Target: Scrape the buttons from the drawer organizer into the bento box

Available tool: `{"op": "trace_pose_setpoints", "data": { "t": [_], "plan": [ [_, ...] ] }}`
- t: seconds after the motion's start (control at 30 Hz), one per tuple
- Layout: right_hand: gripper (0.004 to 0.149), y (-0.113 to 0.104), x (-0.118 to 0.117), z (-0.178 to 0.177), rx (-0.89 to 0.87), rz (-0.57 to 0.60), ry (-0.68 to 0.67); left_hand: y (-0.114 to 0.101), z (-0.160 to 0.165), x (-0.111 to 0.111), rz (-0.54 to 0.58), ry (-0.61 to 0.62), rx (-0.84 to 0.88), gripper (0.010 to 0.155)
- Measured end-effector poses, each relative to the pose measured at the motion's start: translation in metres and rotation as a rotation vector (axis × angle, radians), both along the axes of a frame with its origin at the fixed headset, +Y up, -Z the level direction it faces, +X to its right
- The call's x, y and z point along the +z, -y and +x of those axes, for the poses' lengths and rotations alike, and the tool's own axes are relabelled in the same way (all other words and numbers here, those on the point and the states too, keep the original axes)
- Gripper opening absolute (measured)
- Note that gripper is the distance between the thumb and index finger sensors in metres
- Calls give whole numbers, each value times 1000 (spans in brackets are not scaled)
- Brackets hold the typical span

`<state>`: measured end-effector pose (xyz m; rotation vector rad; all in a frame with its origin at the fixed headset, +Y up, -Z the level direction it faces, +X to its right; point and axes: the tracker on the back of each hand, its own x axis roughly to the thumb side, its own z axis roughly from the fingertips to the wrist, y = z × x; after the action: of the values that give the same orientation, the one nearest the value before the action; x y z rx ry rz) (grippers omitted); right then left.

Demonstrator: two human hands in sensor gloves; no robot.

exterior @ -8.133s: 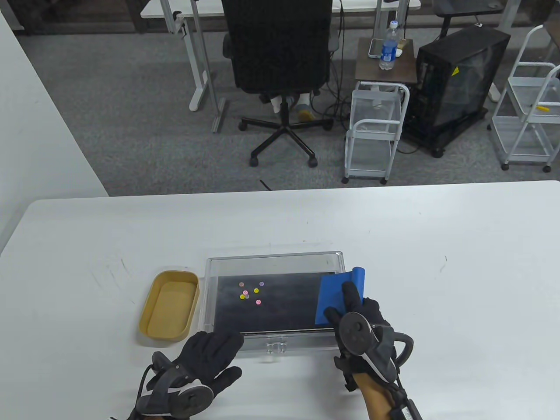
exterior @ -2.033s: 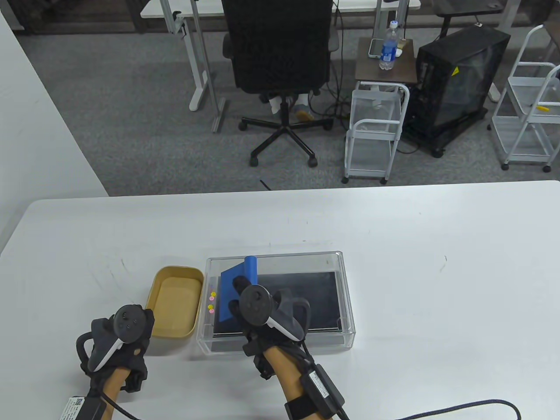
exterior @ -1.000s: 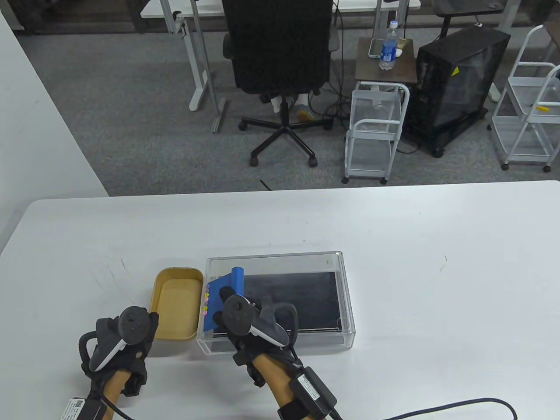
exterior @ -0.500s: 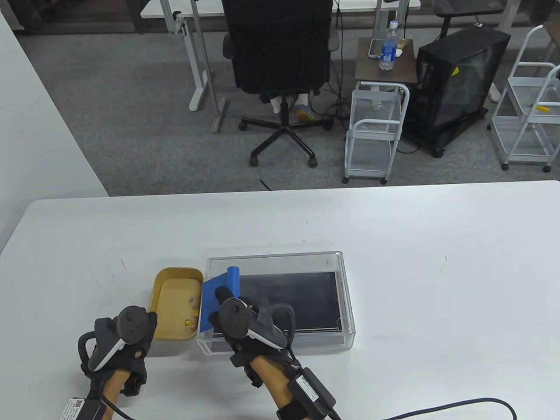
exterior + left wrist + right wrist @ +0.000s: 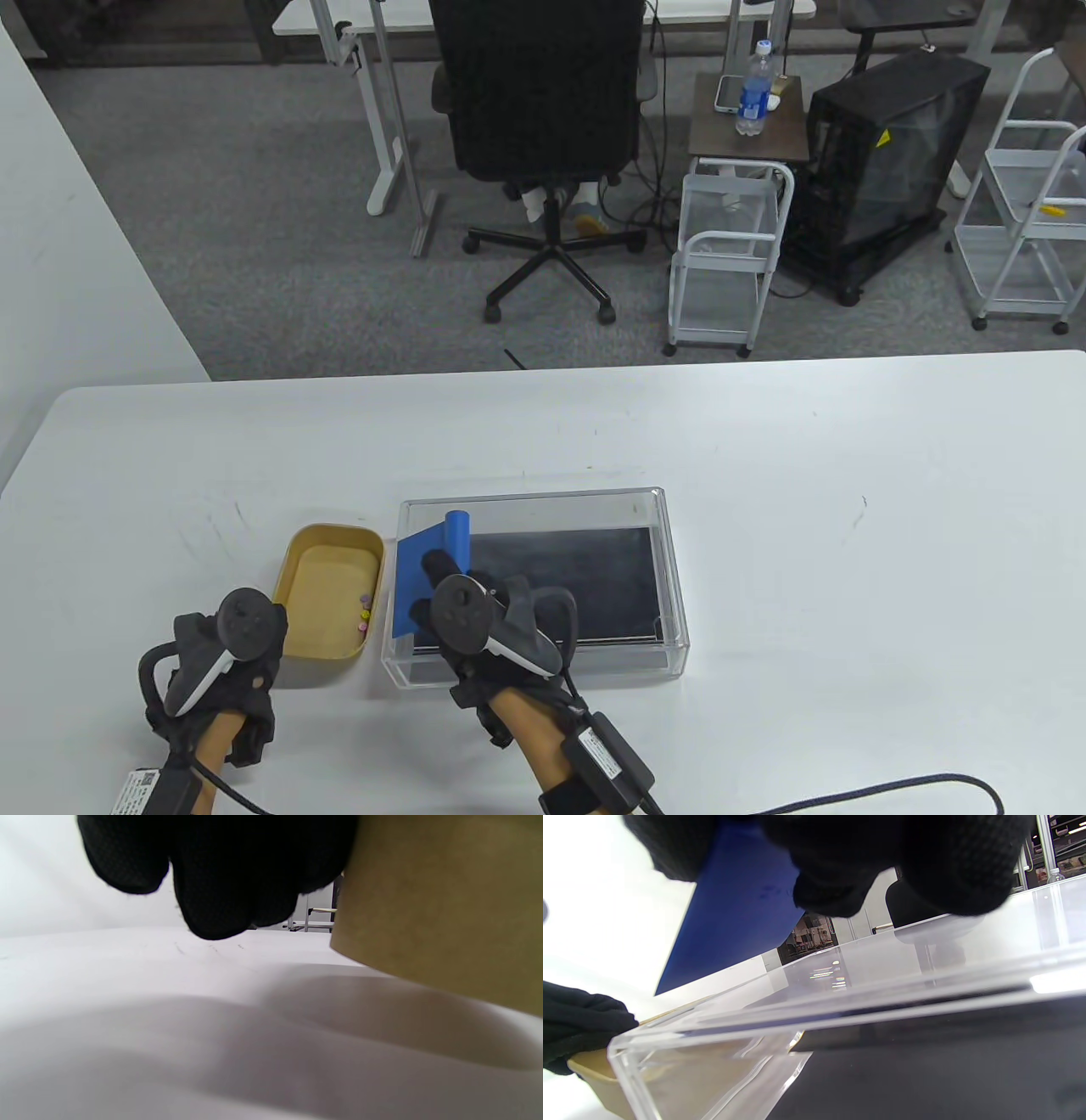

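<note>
The tan bento box (image 5: pixel 327 594) stands left of the clear drawer organizer (image 5: pixel 594 666). Several coloured buttons (image 5: pixel 364 610) lie inside the box along its right wall. My left hand (image 5: pixel 246 679) grips the box's near corner; in the left wrist view the fingers (image 5: pixel 216 878) are beside the box wall (image 5: pixel 445 908), which looks raised off the table. My right hand (image 5: pixel 462 607) holds a blue scraper (image 5: pixel 420 581) over the organizer's left end, its blade (image 5: pixel 738 912) above the clear wall (image 5: pixel 840 1005). No buttons show on the organizer's black liner (image 5: pixel 585 577).
The white table (image 5: pixel 848 526) stretches to the right and behind. A cable (image 5: pixel 848 794) runs from my right forearm along the front edge. An office chair (image 5: pixel 543 127) and carts stand on the floor beyond the table.
The scraper pushed the buttons over the organizer's left wall into the bento box. Since then my left hand has drawn the box a little left, away from the organizer.
</note>
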<state>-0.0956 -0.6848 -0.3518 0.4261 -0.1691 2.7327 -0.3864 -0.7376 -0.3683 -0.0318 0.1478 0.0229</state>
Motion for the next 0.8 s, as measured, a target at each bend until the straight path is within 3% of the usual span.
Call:
{"op": "trace_pose_setpoints", "data": {
  "t": [0.53,0.8],
  "plan": [
    [58,-1,0,2,5,9,11,23,-20,-11,-105,-93,-45,44],
    [57,-4,-2,7,3,0,18,9,-10,-5,39,-33,-51,55]
  ]
}}
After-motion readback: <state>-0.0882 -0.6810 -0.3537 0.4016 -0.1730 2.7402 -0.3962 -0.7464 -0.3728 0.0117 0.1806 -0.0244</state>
